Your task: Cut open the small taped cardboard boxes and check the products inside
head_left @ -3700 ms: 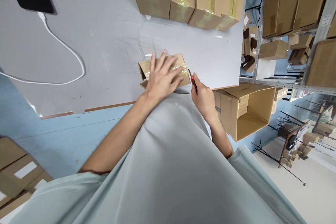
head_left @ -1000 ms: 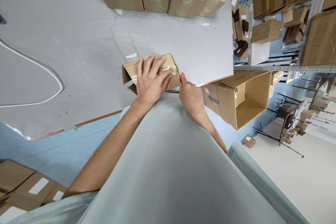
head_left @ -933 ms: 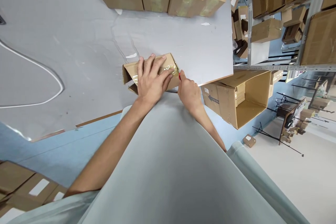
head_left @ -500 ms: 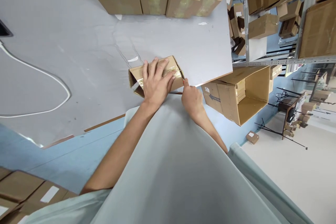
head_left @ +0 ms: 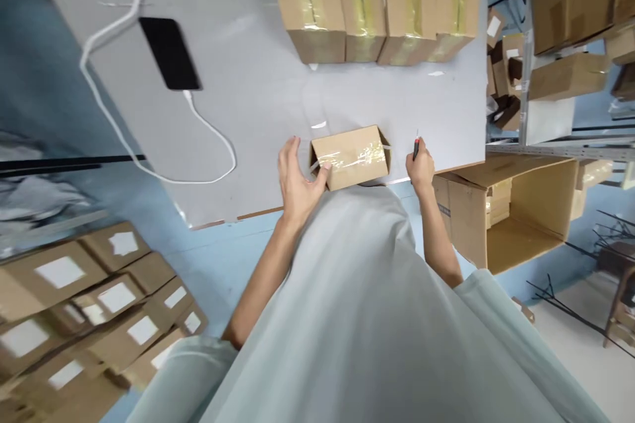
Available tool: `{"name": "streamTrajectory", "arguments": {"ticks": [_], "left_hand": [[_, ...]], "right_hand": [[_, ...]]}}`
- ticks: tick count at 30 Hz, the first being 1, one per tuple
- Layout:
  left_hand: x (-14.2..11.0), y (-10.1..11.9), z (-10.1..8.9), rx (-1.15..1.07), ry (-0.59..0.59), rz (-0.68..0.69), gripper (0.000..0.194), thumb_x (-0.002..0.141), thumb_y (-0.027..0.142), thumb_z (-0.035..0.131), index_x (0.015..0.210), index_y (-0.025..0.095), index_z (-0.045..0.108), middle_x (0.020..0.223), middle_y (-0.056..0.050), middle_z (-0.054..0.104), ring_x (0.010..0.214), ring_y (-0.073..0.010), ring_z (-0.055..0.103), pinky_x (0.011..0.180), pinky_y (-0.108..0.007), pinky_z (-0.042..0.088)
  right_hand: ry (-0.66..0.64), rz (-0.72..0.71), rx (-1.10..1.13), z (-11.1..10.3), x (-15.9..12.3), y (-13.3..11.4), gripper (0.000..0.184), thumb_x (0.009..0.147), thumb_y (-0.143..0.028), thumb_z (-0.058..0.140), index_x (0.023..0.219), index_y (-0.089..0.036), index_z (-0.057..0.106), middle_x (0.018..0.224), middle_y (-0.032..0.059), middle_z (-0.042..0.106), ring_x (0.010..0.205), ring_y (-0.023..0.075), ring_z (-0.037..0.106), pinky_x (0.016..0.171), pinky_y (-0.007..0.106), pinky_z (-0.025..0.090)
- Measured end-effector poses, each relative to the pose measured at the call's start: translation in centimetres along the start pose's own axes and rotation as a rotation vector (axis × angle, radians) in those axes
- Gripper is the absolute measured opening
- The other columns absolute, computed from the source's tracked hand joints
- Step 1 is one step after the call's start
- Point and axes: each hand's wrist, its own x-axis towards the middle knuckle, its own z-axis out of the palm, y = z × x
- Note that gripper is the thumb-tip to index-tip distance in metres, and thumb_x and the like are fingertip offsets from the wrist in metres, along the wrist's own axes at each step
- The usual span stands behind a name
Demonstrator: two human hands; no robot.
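A small cardboard box (head_left: pixel 351 157) lies near the table's front edge, with shiny clear tape along its top. Both of its ends look cut or loose, and a strip of tape sticks out at each one. At its left end is my left hand (head_left: pixel 297 185), fingers spread, the thumb touching the box's corner. To the right of the box, apart from it, my right hand (head_left: pixel 421 165) is closed around a craft knife (head_left: pixel 416 147) with a black and red handle. Its thin tip points away from me.
Several taped cartons (head_left: pixel 364 13) stand in a row at the table's far side. A black phone (head_left: pixel 170 54) with a white cable (head_left: pixel 218 132) lies to the left. An open large carton (head_left: pixel 459 211) sits beyond the right edge, and labelled boxes (head_left: pixel 116 297) are stacked at lower left.
My right hand has drawn the knife away from the box's right end. My left hand has slid from the box's top to its left end. The view has swung left, revealing the phone.
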Motion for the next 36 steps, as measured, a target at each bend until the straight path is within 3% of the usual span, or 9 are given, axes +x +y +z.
{"name": "streamTrajectory", "arguments": {"ticks": [5,9,13,16,20,23,27,32,36], "left_hand": [[-1.4,-2.0,1.2,-0.155,-0.079,-0.174,0.089,0.105,0.082,0.067,0.170,0.023,0.055,0.166,-0.024,0.064,0.153,-0.0381,0.066,0.126,-0.057,0.059],[-1.2,-2.2,2.4,-0.306,-0.066,-0.306,0.085,0.105,0.081,0.068,0.167,0.024,0.059,0.161,-0.021,0.071,0.141,-0.0350,0.075,0.117,-0.052,0.065],[-1.1,-3.0,2.6,-0.419,0.011,-0.387,0.089,0.091,0.084,0.085,0.153,0.023,0.069,0.153,-0.019,0.076,0.135,-0.0346,0.078,0.114,-0.050,0.067],[-1.4,-3.8,1.9,-0.501,0.032,-0.440,0.093,0.081,0.083,0.095,0.147,0.022,0.072,0.150,-0.019,0.077,0.139,-0.0359,0.076,0.122,-0.053,0.063],[-2.0,-4.3,0.6,-0.524,0.046,-0.508,0.093,0.078,0.082,0.098,0.143,0.022,0.073,0.142,-0.018,0.081,0.133,-0.0356,0.079,0.121,-0.056,0.064],[-2.4,-4.3,-0.2,-0.507,0.057,-0.527,0.089,0.077,0.081,0.099,0.140,0.022,0.075,0.135,-0.016,0.082,0.129,-0.0353,0.080,0.116,-0.056,0.068],[-2.5,-4.2,-0.1,-0.501,0.081,-0.539,0.088,0.078,0.079,0.099,0.140,0.021,0.076,0.134,-0.016,0.083,0.126,-0.0332,0.080,0.115,-0.053,0.069],[-1.5,-2.2,2.0,-0.460,0.140,-0.534,0.085,0.075,0.078,0.099,0.132,0.018,0.077,0.131,-0.017,0.083,0.121,-0.0312,0.081,0.112,-0.051,0.068],[-0.8,2.6,3.6,-0.467,0.136,-0.419,0.076,0.090,0.078,0.088,0.137,0.019,0.076,0.135,-0.018,0.082,0.126,-0.0328,0.081,0.110,-0.050,0.068]], "right_hand": [[-0.129,0.063,-0.004,5.0,6.6,2.5,0.070,0.117,-0.019,0.048,0.185,-0.009,0.034,0.159,0.0324,0.065,0.136,0.0337,0.071,0.107,0.040,0.051],[-0.138,0.041,0.017,6.4,8.2,3.8,0.071,0.116,-0.018,0.049,0.185,-0.009,0.033,0.163,0.0316,0.062,0.137,0.0322,0.070,0.109,0.040,0.052],[-0.050,-0.113,0.191,7.1,8.8,4.2,0.058,0.115,-0.025,0.050,0.171,-0.010,0.056,0.155,0.0288,0.069,0.134,0.0352,0.072,0.115,0.047,0.057],[0.016,-0.330,0.487,7.3,8.1,3.6,0.054,0.120,-0.047,0.049,0.156,-0.015,0.071,0.143,0.0247,0.077,0.123,0.0343,0.077,0.113,0.050,0.063],[-0.019,-0.550,0.760,6.6,4.8,1.0,0.066,0.120,-0.070,0.042,0.154,-0.023,0.074,0.143,0.0177,0.079,0.122,0.0290,0.080,0.105,0.043,0.069],[-0.066,-0.662,0.821,5.5,1.7,-1.5,0.066,0.119,-0.075,0.044,0.157,-0.028,0.072,0.147,0.0138,0.077,0.129,0.0283,0.079,0.109,0.042,0.069],[-0.089,-0.712,0.750,5.0,-0.8,-3.4,0.071,0.114,-0.077,0.058,0.168,-0.030,0.063,0.159,0.0157,0.067,0.134,0.0338,0.077,0.114,0.050,0.069],[-0.078,-0.690,0.705,6.0,0.7,-2.7,0.067,0.118,-0.069,0.054,0.168,-0.027,0.063,0.161,0.0187,0.064,0.128,0.0350,0.078,0.114,0.054,0.068],[-0.047,-0.652,0.853,6.0,5.2,0.3,0.069,0.118,-0.072,0.045,0.165,-0.025,0.066,0.156,0.0162,0.074,0.134,0.0310,0.076,0.120,0.049,0.065]]}}
